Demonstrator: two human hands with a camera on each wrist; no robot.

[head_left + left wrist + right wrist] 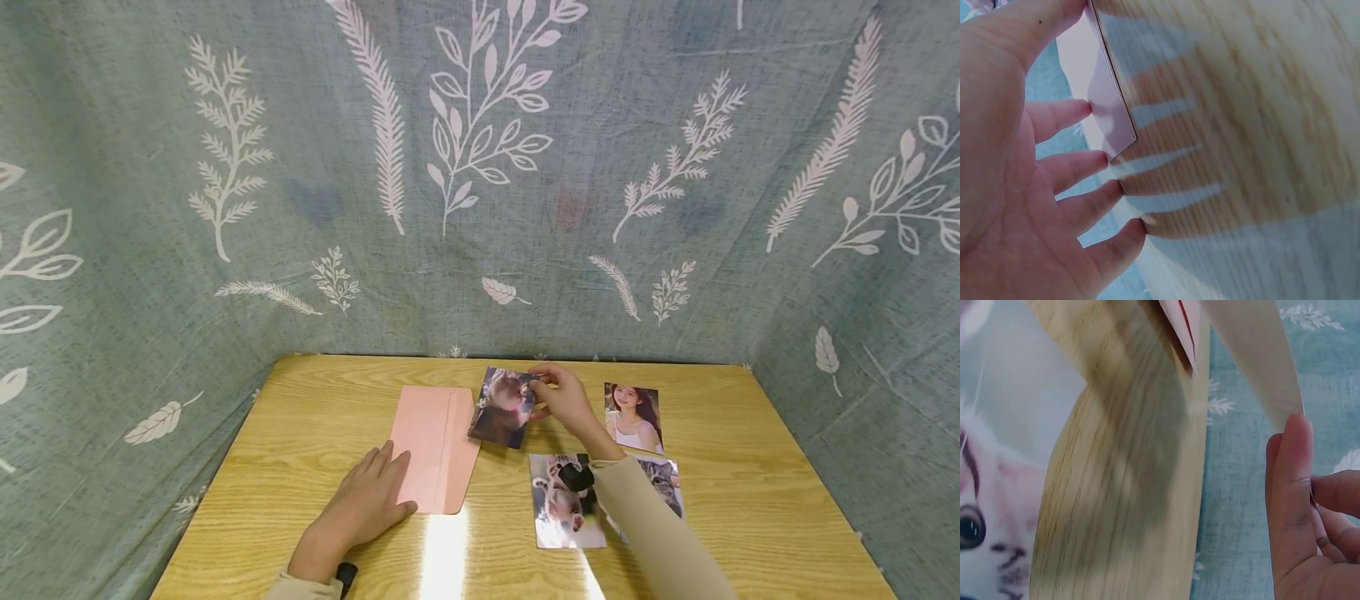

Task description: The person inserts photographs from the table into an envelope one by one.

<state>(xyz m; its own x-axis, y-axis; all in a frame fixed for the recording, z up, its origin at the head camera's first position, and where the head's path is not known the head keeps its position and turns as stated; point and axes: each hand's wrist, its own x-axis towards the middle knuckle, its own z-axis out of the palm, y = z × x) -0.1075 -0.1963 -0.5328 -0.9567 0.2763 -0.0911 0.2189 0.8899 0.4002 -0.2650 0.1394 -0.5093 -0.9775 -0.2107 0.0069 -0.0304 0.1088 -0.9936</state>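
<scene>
A pink envelope lies on the wooden table, its flap side facing right. My left hand rests on its lower left part, fingers spread; in the left wrist view the fingertips touch the envelope's corner and the tabletop. Beside the envelope's upper right edge, my right hand pinches a dark-toned photo by its right side, raised off the table. The right wrist view shows the photo's pale back between thumb and fingers. What the photo depicts is partly blurred.
At the right lies a portrait photo. Nearer the front are a kitten photo and a grey cat photo, both partly covered by the right wrist and sleeve. A patterned cloth hangs behind the table.
</scene>
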